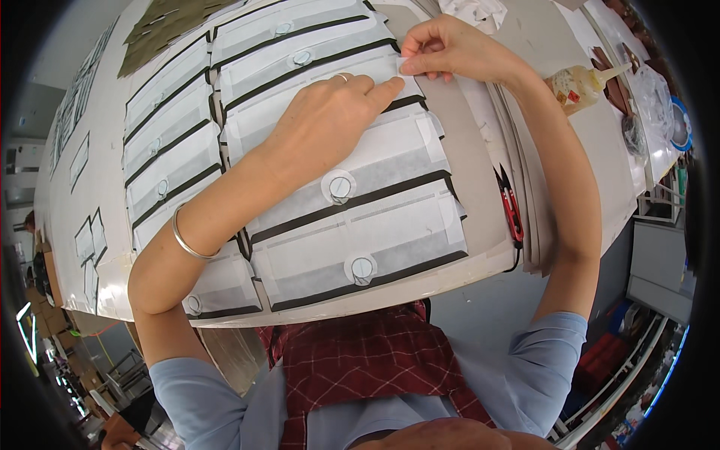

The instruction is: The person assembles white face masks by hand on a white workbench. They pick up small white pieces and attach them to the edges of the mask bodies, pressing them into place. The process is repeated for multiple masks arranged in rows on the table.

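Rows of white rectangular panels with black edges lie overlapped on the table; a near panel (pixel 405 217) carries a round pale-blue disc (pixel 361 268) near its lower edge. My left hand (pixel 330 112) rests on a panel farther up the right-hand column. Its index finger is stretched toward that panel's right end, and the other fingers are partly hidden beneath the hand. At the same end, my right hand (pixel 454 51) pinches a small whitish strip (pixel 401 67) between thumb and fingertips. How far the strip is stuck to the panel I cannot tell.
Red-handled thread snips (pixel 511 210) lie right of the panels, beside stacked grey-beige sheets (pixel 529 225). A bottle of yellowish liquid (pixel 577 86) with a nozzle lies behind my right forearm. Olive-brown pieces (pixel 161 34) overlap at the far left. The table's near edge borders my apron.
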`<state>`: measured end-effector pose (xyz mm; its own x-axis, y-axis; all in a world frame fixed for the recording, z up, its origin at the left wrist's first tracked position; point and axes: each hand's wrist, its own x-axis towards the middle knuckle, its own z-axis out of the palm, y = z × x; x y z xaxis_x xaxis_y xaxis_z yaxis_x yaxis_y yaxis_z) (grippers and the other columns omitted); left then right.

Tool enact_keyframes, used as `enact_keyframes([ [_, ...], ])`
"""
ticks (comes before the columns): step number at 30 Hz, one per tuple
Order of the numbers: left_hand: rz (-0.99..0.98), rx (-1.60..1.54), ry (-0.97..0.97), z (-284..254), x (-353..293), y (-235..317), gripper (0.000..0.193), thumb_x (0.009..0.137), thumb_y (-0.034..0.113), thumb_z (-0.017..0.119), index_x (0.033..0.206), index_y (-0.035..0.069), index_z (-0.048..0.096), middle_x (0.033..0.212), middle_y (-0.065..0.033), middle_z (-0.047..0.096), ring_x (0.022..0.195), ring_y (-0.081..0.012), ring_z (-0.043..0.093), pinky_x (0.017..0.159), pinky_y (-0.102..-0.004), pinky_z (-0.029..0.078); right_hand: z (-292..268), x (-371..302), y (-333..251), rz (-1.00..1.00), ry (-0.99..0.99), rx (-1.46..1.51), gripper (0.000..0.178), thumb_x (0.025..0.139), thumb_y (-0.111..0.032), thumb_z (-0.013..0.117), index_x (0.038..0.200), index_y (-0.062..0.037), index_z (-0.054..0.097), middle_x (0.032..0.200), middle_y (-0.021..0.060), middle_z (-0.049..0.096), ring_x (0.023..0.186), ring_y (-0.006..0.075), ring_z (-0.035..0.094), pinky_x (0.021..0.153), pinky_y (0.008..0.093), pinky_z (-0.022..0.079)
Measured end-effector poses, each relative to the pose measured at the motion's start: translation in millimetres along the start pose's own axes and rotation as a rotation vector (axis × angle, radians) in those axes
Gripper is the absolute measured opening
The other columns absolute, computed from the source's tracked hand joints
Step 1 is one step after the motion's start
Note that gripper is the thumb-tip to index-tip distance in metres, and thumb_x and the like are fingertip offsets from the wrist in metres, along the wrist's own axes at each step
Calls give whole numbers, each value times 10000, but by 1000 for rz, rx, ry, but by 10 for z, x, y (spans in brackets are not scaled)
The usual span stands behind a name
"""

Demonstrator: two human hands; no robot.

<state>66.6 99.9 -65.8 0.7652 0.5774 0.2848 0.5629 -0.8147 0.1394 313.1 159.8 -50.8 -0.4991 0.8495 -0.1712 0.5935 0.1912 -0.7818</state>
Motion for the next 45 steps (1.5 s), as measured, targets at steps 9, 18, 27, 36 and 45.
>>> enact_keyframes([
  [9, 87, 84, 15, 56, 8, -4, 531, 828, -14, 568, 1347, 91, 610, 812, -105, 586, 744, -267, 628, 679, -383, 535, 19, 40, 2, 2, 9, 12, 211, 883, -270, 769, 846, -82, 680, 691, -37, 611, 601, 42, 553, 542, 215, 435],
  [18, 115, 149, 23, 14, 6, 18, 528, 818, -9, 582, 1335, 90, 620, 813, -98, 586, 717, -252, 623, 669, -373, 538, 81, 18, -4, 28, 52, 15, 202, 877, -259, 772, 854, -82, 678, 705, -33, 618, 605, 41, 560, 543, 212, 444],
  [27, 64, 49, -6, 48, 64, -75, 514, 823, -28, 572, 1325, 75, 620, 811, -132, 629, 735, -280, 648, 683, -377, 555, 197, 45, 129, 41, 178, 194, 220, 882, -252, 759, 968, -81, 650, 746, -36, 578, 590, 44, 535, 521, 206, 429],
  [36, -546, -934, -5, -161, 198, -155, 452, 1021, 249, 554, 1448, 109, 505, 699, 12, 461, 627, -73, 451, 570, -235, 383, 125, -71, -80, -37, 361, 288, 250, 882, -252, 750, 1015, -69, 644, 803, -23, 610, 614, 54, 563, 545, 224, 437],
  [45, -718, -1479, -96, -240, 161, -61, 405, 1061, 313, 447, 1376, 83, 557, 614, 70, 360, 541, -53, 259, 500, -234, 210, 445, -247, -352, -425, 293, 46, 260, 835, -76, 772, 1085, -93, 701, 978, -30, 643, 791, 57, 573, 626, 216, 448],
])
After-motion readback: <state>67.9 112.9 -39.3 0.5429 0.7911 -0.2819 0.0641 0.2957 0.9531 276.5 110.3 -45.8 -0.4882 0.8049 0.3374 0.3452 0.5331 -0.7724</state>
